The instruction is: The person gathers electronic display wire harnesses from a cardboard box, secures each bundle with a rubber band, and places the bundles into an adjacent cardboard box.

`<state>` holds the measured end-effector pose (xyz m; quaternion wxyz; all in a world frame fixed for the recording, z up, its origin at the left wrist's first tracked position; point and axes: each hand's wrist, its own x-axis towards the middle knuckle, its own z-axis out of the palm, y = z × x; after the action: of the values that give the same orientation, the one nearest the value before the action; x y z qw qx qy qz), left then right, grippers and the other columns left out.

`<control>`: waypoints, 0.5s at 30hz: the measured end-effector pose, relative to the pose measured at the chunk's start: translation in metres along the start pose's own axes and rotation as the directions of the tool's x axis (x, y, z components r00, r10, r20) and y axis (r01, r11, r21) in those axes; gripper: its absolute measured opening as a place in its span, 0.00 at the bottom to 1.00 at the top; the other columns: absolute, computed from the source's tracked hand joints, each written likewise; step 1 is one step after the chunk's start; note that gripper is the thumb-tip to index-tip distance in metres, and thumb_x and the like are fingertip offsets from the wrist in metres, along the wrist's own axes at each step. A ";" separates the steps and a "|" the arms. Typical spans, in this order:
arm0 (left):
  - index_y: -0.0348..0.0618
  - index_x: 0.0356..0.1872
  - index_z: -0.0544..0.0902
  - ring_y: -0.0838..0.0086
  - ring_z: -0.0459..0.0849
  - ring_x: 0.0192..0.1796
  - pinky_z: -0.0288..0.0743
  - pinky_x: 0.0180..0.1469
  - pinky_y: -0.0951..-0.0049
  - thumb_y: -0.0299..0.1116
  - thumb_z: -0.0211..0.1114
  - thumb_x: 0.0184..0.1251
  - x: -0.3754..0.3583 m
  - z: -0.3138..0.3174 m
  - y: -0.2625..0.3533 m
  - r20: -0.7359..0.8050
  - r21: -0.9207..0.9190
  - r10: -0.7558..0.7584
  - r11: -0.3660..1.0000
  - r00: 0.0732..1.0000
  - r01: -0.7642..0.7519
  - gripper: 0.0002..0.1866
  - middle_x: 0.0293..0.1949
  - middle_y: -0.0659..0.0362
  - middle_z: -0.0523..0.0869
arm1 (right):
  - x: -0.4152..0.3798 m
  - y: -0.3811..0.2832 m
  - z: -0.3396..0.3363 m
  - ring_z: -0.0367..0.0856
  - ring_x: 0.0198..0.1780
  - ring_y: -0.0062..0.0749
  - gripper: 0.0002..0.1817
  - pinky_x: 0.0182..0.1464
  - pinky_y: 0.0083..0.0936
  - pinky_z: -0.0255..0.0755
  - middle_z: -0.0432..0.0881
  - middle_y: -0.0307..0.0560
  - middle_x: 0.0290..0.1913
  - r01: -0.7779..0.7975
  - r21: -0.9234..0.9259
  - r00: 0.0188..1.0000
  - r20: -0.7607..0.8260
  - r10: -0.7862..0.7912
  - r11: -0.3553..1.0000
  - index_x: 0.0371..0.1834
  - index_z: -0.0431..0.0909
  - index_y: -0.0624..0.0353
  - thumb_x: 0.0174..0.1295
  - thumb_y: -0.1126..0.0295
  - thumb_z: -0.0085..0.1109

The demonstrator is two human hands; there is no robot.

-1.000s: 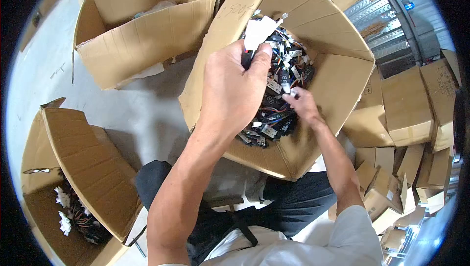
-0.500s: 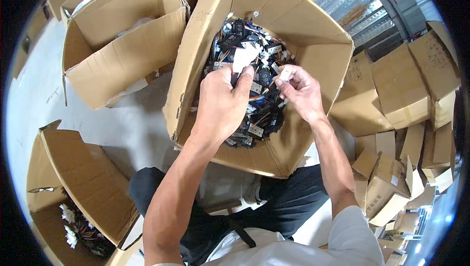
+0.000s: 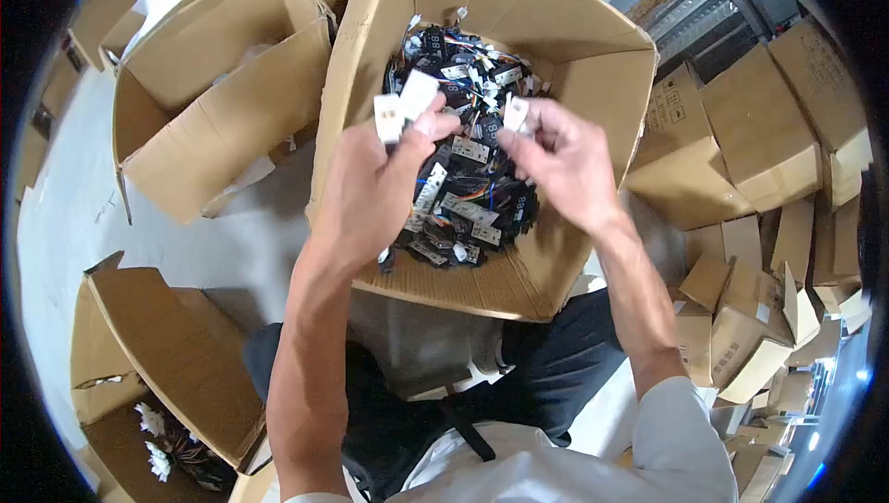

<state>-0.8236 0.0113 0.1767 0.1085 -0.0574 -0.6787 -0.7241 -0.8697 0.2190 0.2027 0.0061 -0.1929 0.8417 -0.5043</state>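
Observation:
A large cardboard box [image 3: 593, 105] in front of me holds a heap of small black display boards [image 3: 435, 42], with colored wires and white plugs. Over the heap's left side, my left hand [image 3: 384, 165] is closed on a couple of flat white pieces [image 3: 419, 94], one bearing small brownish marks. To the right, my right hand [image 3: 569, 156] pinches a small white piece [image 3: 516, 114] between thumb and fingers. The hands are apart. I cannot make out exactly what kind the white pieces are.
An open carton [image 3: 222, 114] stands at the upper left. Another open box [image 3: 176, 355] at the lower left contains dark wired parts with white ends. Stacked closed cartons [image 3: 759, 123] and folded cardboard [image 3: 741, 318] line the right side.
My left hand has shifted left, and its white pieces now show fanned apart. The right hand still pinches its white piece, slightly farther left. The view has tilted a little.

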 end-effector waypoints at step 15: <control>0.35 0.39 0.81 0.85 0.74 0.24 0.69 0.27 0.80 0.35 0.56 0.79 0.000 -0.037 0.012 -0.326 -0.122 0.067 0.986 0.943 -0.113 0.13 0.22 0.66 0.77 | 0.010 0.190 0.077 0.85 0.41 0.46 0.20 0.47 0.42 0.78 0.84 0.54 0.37 0.250 -0.553 0.862 0.500 0.077 0.795 0.44 0.81 0.63 0.67 0.53 0.61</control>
<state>-0.8180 -0.0259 0.1854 0.2463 0.0228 -0.5966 -0.7635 -0.9237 0.2303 0.0048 0.1377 -0.3478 0.9163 -0.1434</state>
